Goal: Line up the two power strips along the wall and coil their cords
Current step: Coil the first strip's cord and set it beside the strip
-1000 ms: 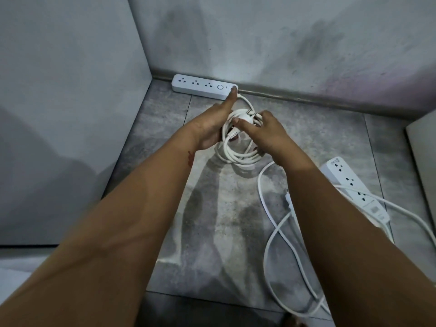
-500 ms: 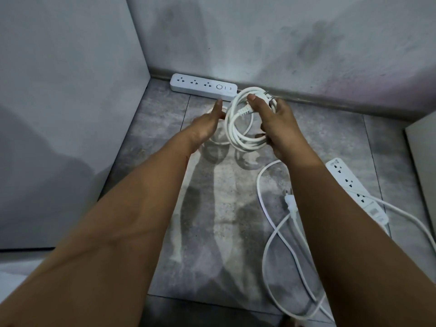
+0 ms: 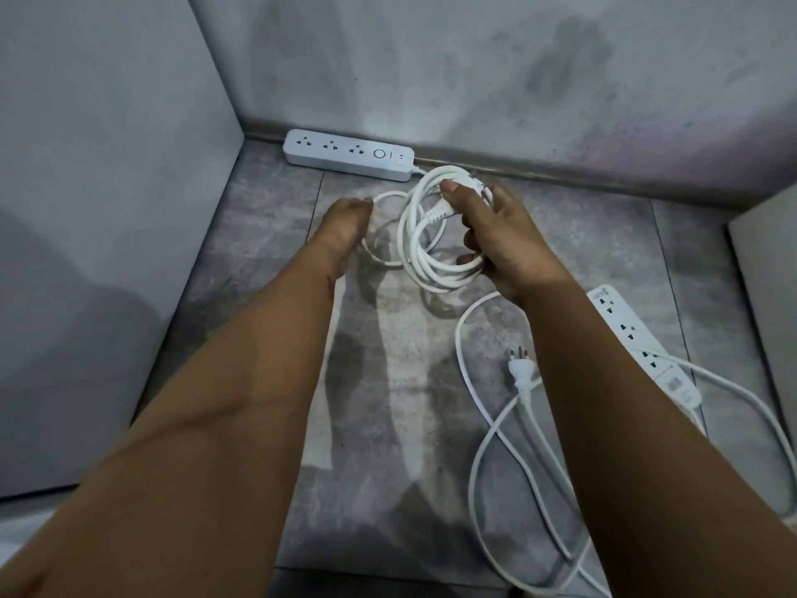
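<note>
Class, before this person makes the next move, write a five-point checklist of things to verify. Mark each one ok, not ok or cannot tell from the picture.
1. First power strip lies along the back wall: ok.
2. Right hand grips the coiled cord: ok.
3. Left hand holds the outer loop: cannot tell, since its curled fingers hide the contact.
4. Second power strip is lined up along the wall: not ok. It lies angled on the floor at the right.
5. Second cord is coiled: not ok. It sprawls loose, and its plug lies on the floor.
</note>
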